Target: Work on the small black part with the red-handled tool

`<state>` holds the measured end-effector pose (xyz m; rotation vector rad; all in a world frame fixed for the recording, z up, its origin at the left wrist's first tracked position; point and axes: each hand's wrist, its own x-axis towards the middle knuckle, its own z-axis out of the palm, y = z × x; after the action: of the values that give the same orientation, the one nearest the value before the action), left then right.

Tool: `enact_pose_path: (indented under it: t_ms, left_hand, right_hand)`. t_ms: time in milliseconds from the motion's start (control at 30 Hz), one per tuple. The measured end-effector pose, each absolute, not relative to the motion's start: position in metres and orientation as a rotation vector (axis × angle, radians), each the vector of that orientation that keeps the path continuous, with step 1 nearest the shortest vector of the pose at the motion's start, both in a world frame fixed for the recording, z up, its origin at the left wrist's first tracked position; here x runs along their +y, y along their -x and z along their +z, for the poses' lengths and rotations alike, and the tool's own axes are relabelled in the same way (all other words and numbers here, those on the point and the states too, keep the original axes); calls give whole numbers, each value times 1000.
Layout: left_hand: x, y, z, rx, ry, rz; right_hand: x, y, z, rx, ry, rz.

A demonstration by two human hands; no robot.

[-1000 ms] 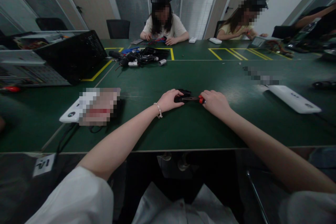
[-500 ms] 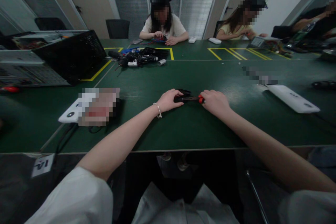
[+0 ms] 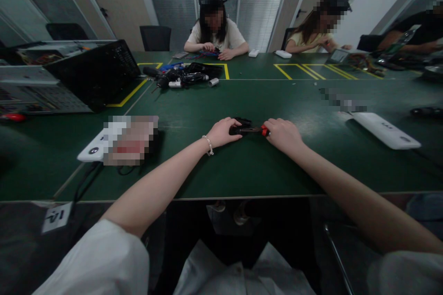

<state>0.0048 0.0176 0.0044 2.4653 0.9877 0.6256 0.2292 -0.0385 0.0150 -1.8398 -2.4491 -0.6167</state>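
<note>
My left hand, with a beaded bracelet at the wrist, is closed around a small black part on the green table. Its thumb and fingers grip the near and left sides, and the part's exact kind is unclear. My right hand is wrapped round a pair of red-handled pliers. Their narrow metal jaws point left and reach the black part; whether they are clamped on it is too small to tell. Most of the handles are hidden under my right fingers.
White power banks lie right and left, the left one beside a blurred item. An open computer case stands at left. Beyond my hands sits a pile of black tools and parts. Co-workers sit across the table.
My hands, the pliers and the black part stay nearly still. At the far right, a co-worker's arm has come lower.
</note>
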Motion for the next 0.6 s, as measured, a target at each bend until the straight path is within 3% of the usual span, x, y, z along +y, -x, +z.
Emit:
enact_pose_path:
  t_ms: [600]
  left_hand:
    - [18,-5,3,987,-2462,648]
  right_hand:
    - [-36,-231,15,-2466,1816,-593]
